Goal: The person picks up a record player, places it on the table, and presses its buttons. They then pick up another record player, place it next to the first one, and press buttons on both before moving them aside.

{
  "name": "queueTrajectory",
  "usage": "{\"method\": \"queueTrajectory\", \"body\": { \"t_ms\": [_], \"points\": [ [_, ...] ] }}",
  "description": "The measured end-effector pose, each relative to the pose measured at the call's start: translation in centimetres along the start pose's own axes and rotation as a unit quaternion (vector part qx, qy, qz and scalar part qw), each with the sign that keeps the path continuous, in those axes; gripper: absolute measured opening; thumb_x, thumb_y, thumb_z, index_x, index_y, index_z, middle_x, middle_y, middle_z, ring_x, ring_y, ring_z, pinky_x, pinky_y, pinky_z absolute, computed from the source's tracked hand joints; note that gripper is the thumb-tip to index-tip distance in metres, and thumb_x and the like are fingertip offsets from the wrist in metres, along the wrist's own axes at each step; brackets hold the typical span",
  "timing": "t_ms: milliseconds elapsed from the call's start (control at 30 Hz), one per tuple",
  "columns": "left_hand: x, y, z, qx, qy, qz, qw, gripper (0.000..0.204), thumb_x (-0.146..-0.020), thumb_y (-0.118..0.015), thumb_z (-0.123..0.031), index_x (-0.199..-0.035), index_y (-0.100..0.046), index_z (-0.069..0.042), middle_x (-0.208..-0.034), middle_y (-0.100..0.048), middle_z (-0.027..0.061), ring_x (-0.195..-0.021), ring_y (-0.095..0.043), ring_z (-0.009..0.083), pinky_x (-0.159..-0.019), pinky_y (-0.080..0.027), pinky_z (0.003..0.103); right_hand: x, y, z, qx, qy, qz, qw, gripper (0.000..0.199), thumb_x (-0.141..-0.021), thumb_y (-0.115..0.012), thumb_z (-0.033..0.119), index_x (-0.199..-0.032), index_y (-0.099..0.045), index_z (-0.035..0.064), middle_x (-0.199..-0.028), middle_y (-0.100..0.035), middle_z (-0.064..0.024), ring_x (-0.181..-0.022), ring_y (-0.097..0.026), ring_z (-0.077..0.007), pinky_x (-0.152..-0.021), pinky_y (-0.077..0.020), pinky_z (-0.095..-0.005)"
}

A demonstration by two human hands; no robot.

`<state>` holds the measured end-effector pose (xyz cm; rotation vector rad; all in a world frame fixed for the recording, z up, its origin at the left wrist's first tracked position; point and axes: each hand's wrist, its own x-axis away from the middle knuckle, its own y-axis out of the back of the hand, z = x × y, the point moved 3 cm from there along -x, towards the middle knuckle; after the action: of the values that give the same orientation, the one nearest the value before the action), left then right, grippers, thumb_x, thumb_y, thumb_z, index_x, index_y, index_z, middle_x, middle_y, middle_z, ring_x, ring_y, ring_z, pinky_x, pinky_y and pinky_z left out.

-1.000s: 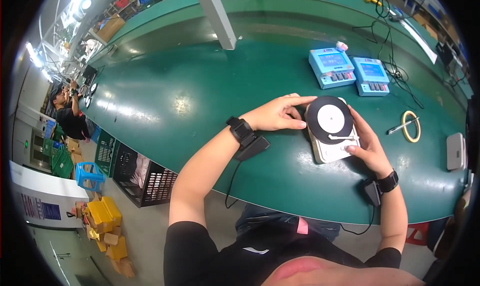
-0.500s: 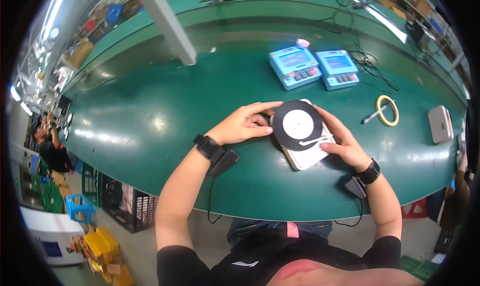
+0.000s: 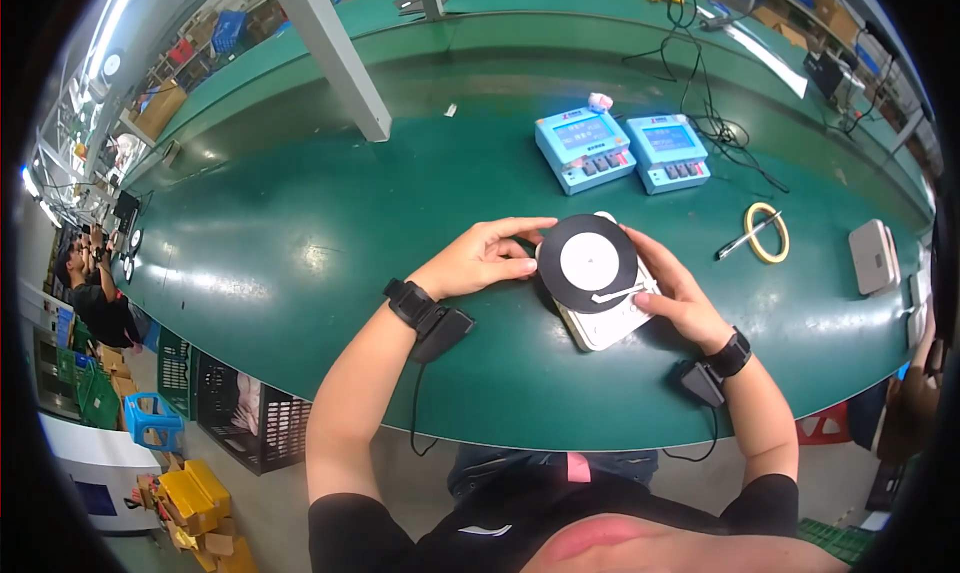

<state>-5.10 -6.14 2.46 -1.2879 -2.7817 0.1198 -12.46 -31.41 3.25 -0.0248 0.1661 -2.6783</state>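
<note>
A small white record player (image 3: 603,331) is between my hands, over the green table. On top of it lies a black record (image 3: 588,263) with a white centre, and a thin white tonearm (image 3: 622,293) reaches across the record's lower right edge. My left hand (image 3: 490,258) is closed at the left side, with its index finger and thumb at the rim and the other fingers curled. Along the right side, my right hand (image 3: 682,291) grips the player, its thumb on the top face near the tonearm. The player's underside is hidden.
Two light-blue devices with screens (image 3: 585,148) (image 3: 668,153) stand beyond the player, with black cables (image 3: 730,133) behind. Rightward lie a yellow tape roll (image 3: 782,245), a pen (image 3: 738,246) and a pale box (image 3: 874,257). A grey post (image 3: 335,58) rises at the back. Another person (image 3: 100,308) works far left.
The whole picture has shifted slightly. Both hands keep the same hold around the record player, and the record and tonearm look the same.
</note>
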Motion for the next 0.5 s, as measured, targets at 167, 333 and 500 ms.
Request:
{"method": "queueTrajectory", "body": {
  "t_ms": [167, 333, 500],
  "points": [
    [-0.08, -0.04, 0.29, -0.002, -0.004, 0.000, 1.000, 0.055, -0.088, -0.061, -0.003, -0.139, -0.042, -0.005, -0.117, -0.052, 0.0077, -0.096, -0.058, 0.0098, -0.085, -0.049, 0.024, 0.11, -0.07, 0.44, 0.010, -0.006, 0.000, 1.000, 0.081, -0.079, -0.065, 0.008, -0.147, -0.021, 0.0020, -0.151, -0.026, -0.0139, -0.140, -0.023, -0.0239, -0.115, -0.0163, -0.0355],
    [-0.09, -0.10, -0.02, 0.007, 0.006, -0.011, 1.000, 0.055, -0.088, -0.061, -0.002, -0.139, -0.042, -0.005, -0.118, -0.051, 0.0079, -0.096, -0.058, 0.0100, -0.086, -0.050, 0.025, -0.13, 0.19, 0.51, 0.026, 0.008, 0.016, 0.999, 0.075, -0.081, -0.060, 0.001, -0.146, -0.022, 0.0026, -0.149, -0.028, -0.0129, -0.139, -0.026, -0.0223, -0.114, -0.0179, -0.0350],
    [-0.03, -0.02, 0.22, -0.005, 0.008, -0.017, 1.000, 0.054, -0.088, -0.060, -0.002, -0.139, -0.042, -0.005, -0.118, -0.051, 0.0081, -0.097, -0.059, 0.0104, -0.087, -0.050, 0.025, -0.15, 0.23, 0.12, 0.021, 0.001, 0.013, 1.000, 0.079, -0.079, -0.064, 0.007, -0.146, -0.022, 0.0018, -0.151, -0.027, -0.0133, -0.140, -0.024, -0.0238, -0.115, -0.0165, -0.0355]
  ]
}}
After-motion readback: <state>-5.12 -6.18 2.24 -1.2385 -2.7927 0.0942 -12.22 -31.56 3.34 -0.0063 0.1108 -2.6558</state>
